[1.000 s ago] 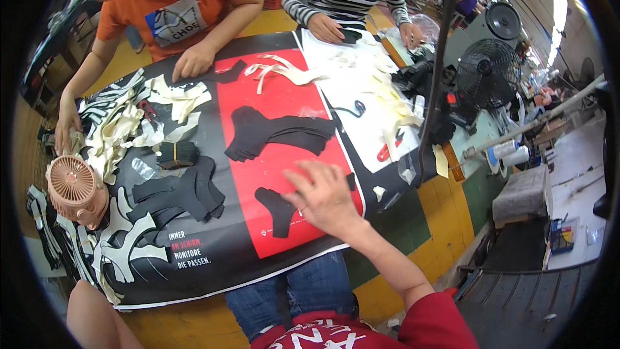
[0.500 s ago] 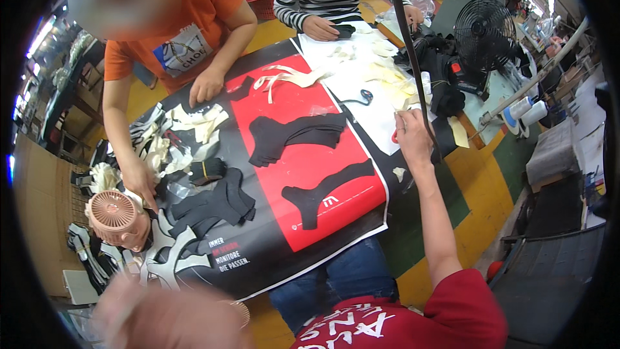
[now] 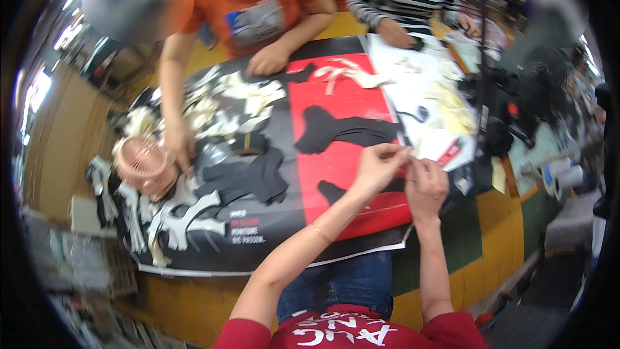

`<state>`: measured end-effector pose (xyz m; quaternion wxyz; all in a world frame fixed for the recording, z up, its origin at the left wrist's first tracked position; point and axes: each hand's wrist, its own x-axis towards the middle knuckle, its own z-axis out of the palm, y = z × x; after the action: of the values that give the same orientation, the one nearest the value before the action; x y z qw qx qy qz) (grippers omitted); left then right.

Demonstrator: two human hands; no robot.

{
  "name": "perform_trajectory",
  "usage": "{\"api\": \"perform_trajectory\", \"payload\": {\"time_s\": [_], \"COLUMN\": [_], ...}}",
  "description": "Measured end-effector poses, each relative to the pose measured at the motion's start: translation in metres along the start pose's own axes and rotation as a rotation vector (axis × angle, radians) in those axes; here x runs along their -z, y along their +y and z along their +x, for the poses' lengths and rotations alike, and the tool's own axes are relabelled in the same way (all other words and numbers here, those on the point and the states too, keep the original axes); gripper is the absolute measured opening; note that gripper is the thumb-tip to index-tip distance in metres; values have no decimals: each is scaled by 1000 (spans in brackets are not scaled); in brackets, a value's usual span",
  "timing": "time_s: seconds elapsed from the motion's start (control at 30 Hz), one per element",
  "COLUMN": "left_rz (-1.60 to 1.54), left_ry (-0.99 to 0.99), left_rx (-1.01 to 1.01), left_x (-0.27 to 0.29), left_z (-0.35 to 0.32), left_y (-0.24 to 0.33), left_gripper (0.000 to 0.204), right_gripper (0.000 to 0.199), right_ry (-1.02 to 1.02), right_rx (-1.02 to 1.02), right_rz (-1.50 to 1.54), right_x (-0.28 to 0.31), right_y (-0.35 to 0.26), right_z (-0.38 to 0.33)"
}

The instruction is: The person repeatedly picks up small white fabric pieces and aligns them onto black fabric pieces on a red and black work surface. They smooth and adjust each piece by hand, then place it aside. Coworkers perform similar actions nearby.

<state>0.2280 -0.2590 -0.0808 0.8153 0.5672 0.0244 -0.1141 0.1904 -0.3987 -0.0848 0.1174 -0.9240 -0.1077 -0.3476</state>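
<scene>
My left hand and my right hand meet over the right part of the red sheet area. Both have their fingertips pinched together, and a small pale bit seems to lie between them, too small and blurred to name. Just right of my right hand, a red-handled tool lies on white paper. Beyond my left hand rests a stack of black fabric pieces. Another black fabric piece lies nearer, partly covered by my left forearm.
Cream fabric strips, black pieces and a pink fan occupy the table's left. A co-worker's hand reaches beside the fan; another co-worker's hand is at the far side. Yellowish pieces cover the white paper.
My left hand has come from the lower left across to my right hand. The red-handled tool now shows plainly on the paper. The whole view has shifted.
</scene>
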Motion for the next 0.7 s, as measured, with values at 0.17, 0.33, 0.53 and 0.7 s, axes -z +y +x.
{"api": "perform_trajectory", "payload": {"time_s": [0.17, 0.33, 0.53, 0.7], "left_rz": [221, 208, 188, 225], "left_ry": [46, 131, 107, 52], "left_rx": [-131, -149, -134, -212], "left_x": [2, 0, -2, -2], "left_z": [6, 8, 12, 14], "left_y": [-13, -12, -15, -17], "left_gripper": [24, 20, 19, 17], "right_gripper": [19, 18, 21, 28], "right_ry": [-30, -55, -158, -212], "right_rx": [8, -20, -76, -145], "right_rz": [26, 82, 190, 295], "right_x": [-7, -12, -5, 3], "right_y": [2, 3, 7, 3], "right_z": [-4, -4, -4, 1]}}
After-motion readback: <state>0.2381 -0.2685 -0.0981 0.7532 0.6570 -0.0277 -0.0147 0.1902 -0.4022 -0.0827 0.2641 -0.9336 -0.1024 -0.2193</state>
